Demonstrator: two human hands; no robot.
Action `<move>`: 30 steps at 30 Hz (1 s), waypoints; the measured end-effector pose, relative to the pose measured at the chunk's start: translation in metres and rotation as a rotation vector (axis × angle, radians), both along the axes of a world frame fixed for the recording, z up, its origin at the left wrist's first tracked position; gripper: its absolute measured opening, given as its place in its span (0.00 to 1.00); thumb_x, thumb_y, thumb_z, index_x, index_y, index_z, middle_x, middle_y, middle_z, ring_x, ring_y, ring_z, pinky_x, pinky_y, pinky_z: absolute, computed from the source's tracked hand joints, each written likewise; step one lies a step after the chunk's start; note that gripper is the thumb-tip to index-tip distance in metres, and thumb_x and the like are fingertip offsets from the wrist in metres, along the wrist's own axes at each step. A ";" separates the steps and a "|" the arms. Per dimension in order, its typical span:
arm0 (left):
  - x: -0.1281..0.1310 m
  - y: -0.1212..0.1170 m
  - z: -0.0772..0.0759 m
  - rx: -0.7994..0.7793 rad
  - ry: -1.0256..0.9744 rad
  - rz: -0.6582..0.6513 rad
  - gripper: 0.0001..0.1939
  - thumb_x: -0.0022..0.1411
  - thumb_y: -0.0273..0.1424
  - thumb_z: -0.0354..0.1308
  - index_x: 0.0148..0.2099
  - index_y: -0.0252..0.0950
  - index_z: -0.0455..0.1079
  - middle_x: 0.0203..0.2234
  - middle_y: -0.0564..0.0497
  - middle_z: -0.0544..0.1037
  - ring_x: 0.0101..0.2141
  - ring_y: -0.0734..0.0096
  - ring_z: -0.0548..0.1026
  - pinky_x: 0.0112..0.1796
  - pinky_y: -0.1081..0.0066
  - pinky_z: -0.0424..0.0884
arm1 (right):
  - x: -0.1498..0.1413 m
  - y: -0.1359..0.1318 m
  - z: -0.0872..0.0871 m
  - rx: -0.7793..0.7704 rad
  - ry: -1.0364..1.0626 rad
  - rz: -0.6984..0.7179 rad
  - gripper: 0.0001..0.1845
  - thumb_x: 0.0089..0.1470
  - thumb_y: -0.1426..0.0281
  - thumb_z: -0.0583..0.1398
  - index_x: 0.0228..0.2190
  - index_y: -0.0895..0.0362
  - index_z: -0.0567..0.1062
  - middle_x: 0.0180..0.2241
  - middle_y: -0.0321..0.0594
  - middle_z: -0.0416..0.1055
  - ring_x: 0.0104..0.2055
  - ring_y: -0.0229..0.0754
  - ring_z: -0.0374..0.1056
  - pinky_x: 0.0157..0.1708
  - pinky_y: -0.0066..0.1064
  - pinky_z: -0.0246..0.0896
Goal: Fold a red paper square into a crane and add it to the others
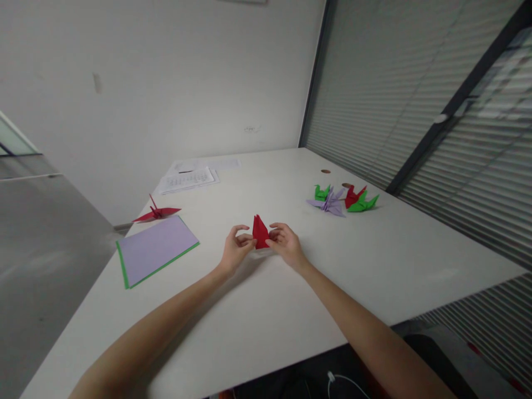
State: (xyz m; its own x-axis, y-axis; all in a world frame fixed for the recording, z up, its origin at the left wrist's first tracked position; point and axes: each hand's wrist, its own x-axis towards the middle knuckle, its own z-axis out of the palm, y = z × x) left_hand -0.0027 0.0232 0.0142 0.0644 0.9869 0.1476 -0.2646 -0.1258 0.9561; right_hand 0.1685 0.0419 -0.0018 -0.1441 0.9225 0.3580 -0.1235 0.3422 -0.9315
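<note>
Between my two hands, a folded piece of red origami paper (260,233) stands just above the white table, its narrow split point facing up. My left hand (238,247) pinches its lower left edge with thumb and fingers. At the lower right edge, my right hand (286,244) grips it the same way, the fingertips partly hidden behind the paper. To the left lies a stack of purple and green paper sheets (160,249). A finished red paper crane (157,213) with spread wings sits just beyond that stack.
A purple paper crane (330,203), green cranes (363,203) and a red crane (353,195) cluster at the right of the table (266,310). Printed sheets (189,180) lie at the back left. A wall stands behind, window blinds (394,100) along the right.
</note>
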 end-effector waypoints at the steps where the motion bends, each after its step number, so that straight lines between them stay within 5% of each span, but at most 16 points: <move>1: 0.000 0.000 0.000 0.001 0.011 -0.003 0.25 0.47 0.32 0.68 0.46 0.36 0.64 0.26 0.53 0.78 0.26 0.74 0.75 0.33 0.72 0.70 | 0.000 0.000 0.000 -0.030 0.022 0.018 0.23 0.43 0.64 0.67 0.42 0.53 0.70 0.30 0.35 0.71 0.32 0.37 0.69 0.35 0.31 0.67; 8: 0.003 -0.002 0.006 0.014 0.086 -0.053 0.17 0.47 0.31 0.67 0.40 0.32 0.73 0.34 0.46 0.79 0.33 0.68 0.75 0.38 0.68 0.71 | -0.001 0.002 0.000 -0.098 0.047 0.095 0.20 0.40 0.63 0.68 0.36 0.55 0.74 0.34 0.40 0.75 0.36 0.41 0.71 0.41 0.37 0.68; 18: 0.002 -0.002 0.003 0.022 0.069 -0.052 0.26 0.48 0.34 0.67 0.48 0.36 0.63 0.26 0.53 0.77 0.25 0.74 0.73 0.28 0.74 0.69 | -0.002 -0.005 0.007 -0.047 0.041 0.062 0.19 0.42 0.65 0.67 0.37 0.52 0.69 0.30 0.34 0.70 0.33 0.37 0.69 0.36 0.32 0.68; 25: 0.003 -0.002 0.001 0.124 0.133 0.006 0.22 0.48 0.34 0.67 0.42 0.37 0.62 0.41 0.48 0.73 0.29 0.76 0.73 0.29 0.75 0.70 | -0.002 -0.004 0.007 -0.035 -0.002 0.042 0.16 0.43 0.64 0.66 0.34 0.53 0.69 0.33 0.35 0.69 0.32 0.37 0.68 0.36 0.33 0.68; 30: 0.001 0.001 -0.002 0.173 0.178 0.016 0.17 0.51 0.33 0.65 0.42 0.36 0.65 0.40 0.48 0.72 0.30 0.75 0.73 0.31 0.74 0.70 | -0.002 -0.003 0.004 -0.076 -0.018 0.059 0.14 0.43 0.65 0.65 0.32 0.53 0.67 0.32 0.34 0.69 0.30 0.37 0.68 0.33 0.31 0.68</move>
State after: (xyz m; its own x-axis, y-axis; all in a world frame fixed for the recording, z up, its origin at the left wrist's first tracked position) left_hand -0.0013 0.0239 0.0119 0.0890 0.9489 0.3027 -0.0908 -0.2949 0.9512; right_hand 0.1663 0.0387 0.0020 -0.2046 0.9368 0.2839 -0.1242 0.2628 -0.9568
